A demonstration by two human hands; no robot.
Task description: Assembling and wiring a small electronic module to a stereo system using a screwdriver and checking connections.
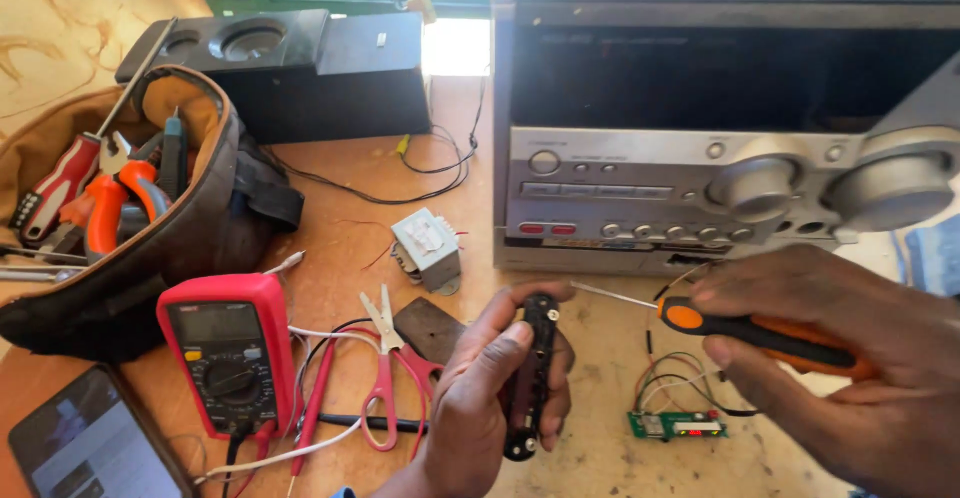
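A: Centre of the frame, low down: the left hand (490, 398) is wrapped around a narrow black part (538, 373), fingers closed on its back, thumb pressed on its front edge

B: And the right hand (850, 358) comes in from the right edge, closed in a full grip on an orange-and-black screwdriver (745, 330)

A: The shaft runs up and to the left, and the tip sits right at the top end of the black part. I judge this as the screw-working step, tip being seated

B: How does the part lie?

A: Long axis close to vertical in the picture, top leaning slightly right, lower end with a round hole pointing at the bottom edge. It's held clear above the surface (600, 348)

B: So the next move calls for a steady left grip and the tip kept square in the screw head, or it slips

A: Agreed. Around them: red scissors (392, 378) to the left, a red multimeter (228, 348) at lower left, a small green circuit board (677, 425) beneath the screwdriver, and a silver stereo unit (720, 158) across the upper right
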